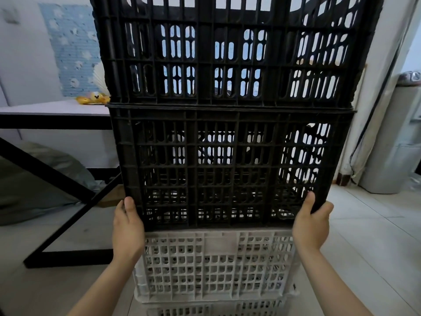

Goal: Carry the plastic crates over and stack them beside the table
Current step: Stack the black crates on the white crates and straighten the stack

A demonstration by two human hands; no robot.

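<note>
A tall stack of plastic crates fills the middle of the head view. Two white crates (216, 265) form its base on the floor. On them rests a black crate (230, 169), and a second black crate (227, 55) sits on top of that. My left hand (127, 226) grips the lower left corner of the lower black crate, thumb on its front face. My right hand (311, 222) grips its lower right corner the same way. The table (54, 110) stands just left of the stack.
The table has a pale top and black crossed legs (57, 197); a yellow toy (93, 99) lies on it. A grey cushion (34, 179) sits under the table. A grey appliance (396, 137) and cables stand at the right by the wall. Pale tiled floor lies around.
</note>
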